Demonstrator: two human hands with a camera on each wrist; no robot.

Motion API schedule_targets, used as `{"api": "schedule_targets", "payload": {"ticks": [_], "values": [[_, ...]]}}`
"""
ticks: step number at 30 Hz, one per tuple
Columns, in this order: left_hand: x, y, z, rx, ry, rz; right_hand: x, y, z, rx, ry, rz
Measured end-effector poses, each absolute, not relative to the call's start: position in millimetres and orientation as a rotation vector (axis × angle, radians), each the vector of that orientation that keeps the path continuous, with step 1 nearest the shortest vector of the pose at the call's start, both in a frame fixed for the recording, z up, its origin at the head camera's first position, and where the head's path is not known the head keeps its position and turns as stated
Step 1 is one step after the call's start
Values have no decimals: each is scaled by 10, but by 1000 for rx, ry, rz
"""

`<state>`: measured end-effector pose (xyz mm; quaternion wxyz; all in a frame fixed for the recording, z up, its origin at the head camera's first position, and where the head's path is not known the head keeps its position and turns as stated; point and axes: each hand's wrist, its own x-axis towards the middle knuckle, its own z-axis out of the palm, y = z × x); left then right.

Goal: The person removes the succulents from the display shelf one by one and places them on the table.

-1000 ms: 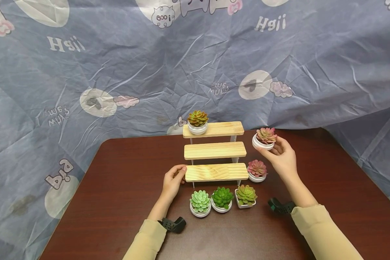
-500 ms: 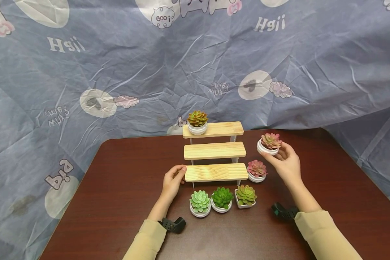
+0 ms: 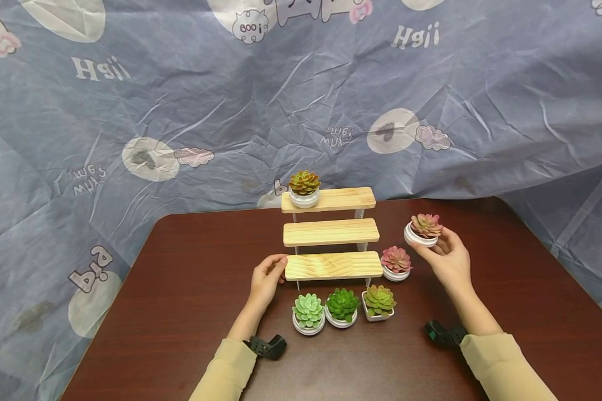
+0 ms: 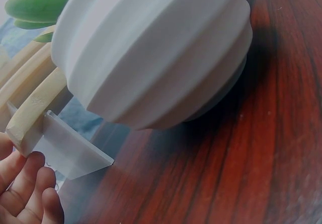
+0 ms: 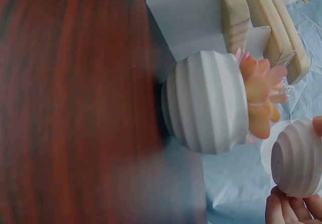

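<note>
since earlier frames right hand (image 3: 448,259) with pink succulent pot (image 3: 423,229) drifted right and lower, away from three-tier wooden stand (image 3: 331,233). fingers curled round pot, held above table (image 3: 190,278), right of stand. left hand (image 3: 266,278) unmoved, fingers curled on bottom shelf's left end (image 3: 290,268).

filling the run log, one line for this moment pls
left hand: holds bottom shelf | right hand: holds pink succulent pot above table
</note>
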<state>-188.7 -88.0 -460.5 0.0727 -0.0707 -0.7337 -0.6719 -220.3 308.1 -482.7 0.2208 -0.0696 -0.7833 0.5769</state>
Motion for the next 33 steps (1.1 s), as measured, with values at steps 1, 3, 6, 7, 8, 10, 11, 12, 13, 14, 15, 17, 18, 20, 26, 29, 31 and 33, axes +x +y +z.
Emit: {"api": "schedule_targets", "payload": {"ticks": [1,3,6,7,8,10,11,12,13,14,15,17,18,20,26,29,31,33], "values": [[-1887,-880,-4607,-212,-2204,-2019,-2248,3144,-4932,-190,-2162,1584],[-1887,-880,-4608,-211,-2200,-2023,-2275,3198,-5023,-212,-2172,1567],[-1886,-882,-4610,-212,-2199,-2022,-2233,3188,-5019,-221,-2181,1551],[-1887,-882,-4610,-212,-2198,-2020,-2217,3183,-5009,-229,-2190,1545],[-1888,-881,-4609,-213,-2199,-2017,-2198,3178,-4998,-232,-2196,1545],[-1888,-880,-4609,-214,-2202,-2010,-2163,3168,-4977,-240,-2217,1532],[-1887,-879,-4608,-215,-2203,-2009,-2148,3165,-4967,-241,-2227,1526],[-1888,-879,-4607,-215,-2203,-2007,-2130,3160,-4954,-246,-2235,1519],[-1887,-879,-4606,-215,-2204,-2006,-2112,3158,-4935,-243,-2249,1516],[-1887,-879,-4606,-215,-2205,-2005,-2096,3156,-4924,-243,-2257,1510],[-1887,-879,-4606,-214,-2206,-2004,-2084,3160,-4919,-243,-2263,1508],[-1887,-878,-4606,-214,-2207,-2004,-2056,3159,-4904,-244,-2277,1496],[-1887,-878,-4606,-213,-2208,-2002,-2040,3157,-4896,-250,-2287,1488],[-1888,-878,-4606,-212,-2210,-2001,-2021,3154,-4893,-261,-2293,1484],[-1890,-881,-4609,-211,-2208,-2009,-1940,3135,-4815,-289,-2318,1491],[-1889,-882,-4611,-212,-2207,-2013,-1873,3093,-4738,-318,-2334,1484],[-1889,-881,-4611,-211,-2205,-2016,-1824,3047,-4670,-346,-2339,1484],[-1890,-881,-4613,-209,-2204,-2015,-1777,3016,-4608,-360,-2352,1484]]}}
